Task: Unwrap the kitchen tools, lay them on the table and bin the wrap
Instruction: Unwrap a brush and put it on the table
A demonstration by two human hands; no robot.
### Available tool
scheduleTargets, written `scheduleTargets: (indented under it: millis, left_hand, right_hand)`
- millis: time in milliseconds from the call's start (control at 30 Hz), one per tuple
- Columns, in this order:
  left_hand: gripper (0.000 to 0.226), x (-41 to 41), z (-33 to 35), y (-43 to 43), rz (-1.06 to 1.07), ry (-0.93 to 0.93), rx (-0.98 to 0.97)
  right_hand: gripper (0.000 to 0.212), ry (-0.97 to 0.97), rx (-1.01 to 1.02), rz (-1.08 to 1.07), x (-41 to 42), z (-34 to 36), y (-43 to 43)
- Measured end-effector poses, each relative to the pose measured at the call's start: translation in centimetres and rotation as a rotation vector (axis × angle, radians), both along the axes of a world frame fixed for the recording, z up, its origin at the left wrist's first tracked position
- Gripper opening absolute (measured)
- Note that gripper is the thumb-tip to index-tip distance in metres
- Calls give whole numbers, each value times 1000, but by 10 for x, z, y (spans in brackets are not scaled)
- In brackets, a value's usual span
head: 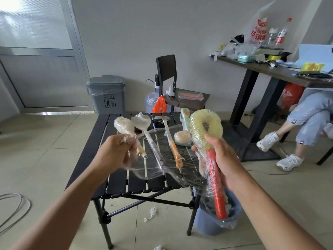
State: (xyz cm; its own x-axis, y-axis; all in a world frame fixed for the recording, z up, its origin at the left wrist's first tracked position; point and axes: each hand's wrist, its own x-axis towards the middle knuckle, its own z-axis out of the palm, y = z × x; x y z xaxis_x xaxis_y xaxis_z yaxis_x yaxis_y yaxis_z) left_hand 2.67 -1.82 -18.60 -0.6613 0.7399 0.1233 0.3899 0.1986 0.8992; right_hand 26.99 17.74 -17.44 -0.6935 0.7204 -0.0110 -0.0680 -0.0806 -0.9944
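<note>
The right hand [224, 159], nearest with its forearm, has its fingers [210, 139] curled round the neck of a brush [195, 129]. The brush is held upright off the right edge of the counter [115, 184], its yellow ring head up and its red handle pointing down. The left hand [115, 152] is raised over the counter's front, fingers closed in a pinch on a bunch of clear wrap [162, 159].

The counter is black and slatted. Beside its right front leg stands a lined blue bin [207, 226], with the brush's handle end over its mouth. The wrap stretches as a sheet between the two hands and still clings round the red handle. On the counter lie a wrapped spoon [142, 121], an orange-handled spatula [169, 136], a wrapped wooden-handled brush [124, 125] and a round sponge [182, 137].
</note>
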Motion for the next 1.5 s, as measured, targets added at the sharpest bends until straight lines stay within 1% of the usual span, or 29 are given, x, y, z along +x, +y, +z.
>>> scheduleTargets:
  millis: [100, 167, 200, 267, 333, 400, 467, 533, 567, 600, 633, 667, 700, 733, 767, 800, 833, 900, 967, 1000, 1100, 1133, 1200, 1333, 1400, 1433, 1500]
  left_hand:
    - [44, 14, 7, -1, -172, -289, 105]
    - [37, 18, 7, 4, -199, -478, 253]
    - [32, 20, 7, 6, -202, -603, 334]
    - [27, 25, 5, 10, -193, -798, 445]
    - [34, 27, 2, 14, -163, -857, 476]
    - [42, 31, 0, 20, -130, -878, 457]
    - [40, 35, 0, 26, -122, -935, 407]
    - [39, 38, 1, 28, -203, -983, 372]
    - [44, 39, 0, 29, -247, -952, 341]
    - [54, 40, -2, 29, -268, -869, 281]
    - [61, 41, -3, 29, -271, -751, 206]
    - [60, 43, -6, 29, -269, -621, 136]
    - [53, 46, -8, 29, -268, -509, 85]
    - [45, 51, -9, 30, -254, -437, 55]
    - [44, 55, -11, 31, -221, -407, 43]
    - [48, 59, -12, 33, -176, -387, 38]
    - [53, 62, -14, 35, -137, -357, 35]
    - [59, 65, -16, 38, -103, -281, 31]
    - [65, 66, -16, 39, -141, -277, 58]
    - [65, 68, -15, 38, -179, -292, 74]
    - [48, 74, -14, 37, -317, -357, 92]
    - [45, 76, -15, 37, -323, -347, 93]
    - [41, 79, -16, 37, -283, -304, 105]
    - [42, 82, -14, 36, -255, -290, 156]
    - [50, 82, -14, 37, -250, -308, 179]
    - [55, 82, -14, 37, -258, -319, 196]
    - [54, 82, -11, 37, -274, -347, 242]
  right_hand:
    - [58, 48, -70, 21, -3, -1, -3]
    - [59, 56, -101, 33, -5, -1, -5]
    - [62, 51, -120, 46, -6, -2, -6]
    - [66, 60, -178, 82, -7, -3, -8]
    - [63, 97, -241, 124, -9, -4, -10]
    - [57, 174, -305, 166, -13, -7, -13]
    - [52, 202, -332, 155, -18, -11, -16]
    - [51, 179, -355, 124, -21, -16, -17]
    - [52, 144, -347, 114, -22, -17, -18]
    - [56, 97, -323, 105, -22, -18, -18]
    - [67, 57, -293, 98, -23, -18, -19]
    - [85, 33, -253, 98, -25, -19, -18]
    - [106, 31, -210, 97, -26, -20, -18]
    - [122, 48, -176, 98, -27, -20, -19]
    - [130, 60, -153, 101, -27, -20, -19]
    - [130, 55, -132, 106, -28, -20, -20]
    - [126, 34, -117, 98, -28, -20, -22]
    - [105, 7, -111, 41, -29, -21, -24]
    - [81, 40, -136, -1, -30, -26, -23]
    - [72, 50, -126, -19, -31, -28, -23]
    - [49, 20, -7, -15, -32, -32, -27]
    - [44, 7, 29, 0, -32, -33, -30]
    - [48, -33, 63, 46, -30, -33, -33]
    - [76, -81, 114, 132, -30, -33, -35]
    - [85, -82, 135, 117, -30, -33, -34]
    - [87, -81, 148, 104, -30, -32, -34]
    - [84, -69, 170, 75, -30, -31, -33]
